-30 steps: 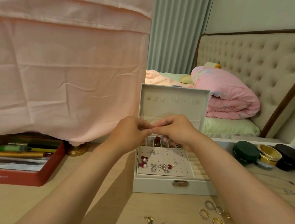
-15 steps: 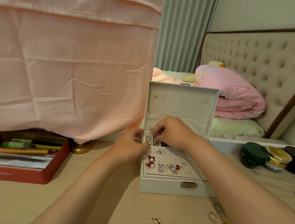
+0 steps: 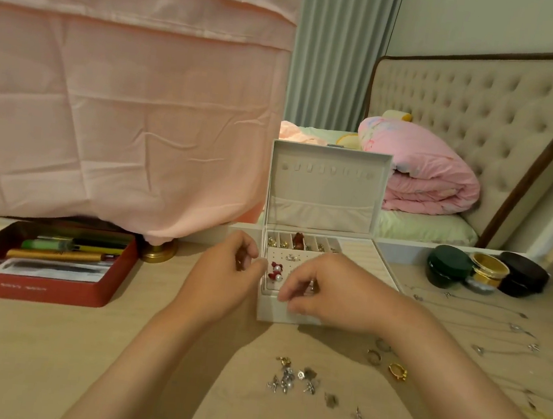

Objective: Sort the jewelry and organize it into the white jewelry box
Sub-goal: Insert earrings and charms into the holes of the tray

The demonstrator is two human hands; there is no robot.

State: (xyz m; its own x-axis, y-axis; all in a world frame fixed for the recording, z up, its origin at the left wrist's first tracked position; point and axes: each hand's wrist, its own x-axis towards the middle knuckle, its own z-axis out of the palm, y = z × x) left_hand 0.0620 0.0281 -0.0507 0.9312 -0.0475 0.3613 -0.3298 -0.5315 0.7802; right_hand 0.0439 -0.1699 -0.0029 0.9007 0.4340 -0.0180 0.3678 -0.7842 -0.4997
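Moved: both hands drawn forward from the back row of the box to its front edge, and parted from each other.
Red tin (image 3: 35,288): far left on the counter (image 3: 45,355), pens inside, well apart from the work.
Left hand (image 3: 226,272): just beside the left wall of the box, fingers curled toward the thumb; holding anything or not, cannot tell.
Box (image 3: 325,194): centre, lid upright, back row partly filled, red earrings (image 3: 275,271) pinned at the left edge of the panel.
Right hand (image 3: 324,290): over the front of the stud panel, thumb and forefinger pinching what looks like a small bright stud (image 3: 311,284), fingertips close to the panel.
Pile (image 3: 293,380): loose silver earrings on the counter, near the box front, unsorted.
Rings (image 3: 398,371): right of the pile, just beside the right forearm.
Necklaces (image 3: 448,294): spread on the counter right of the box, untouched.
Meaning: likely a shift from the back compartments to seating a stud in the panel; task well short of done, with pile, rings and necklaces not yet in the box.
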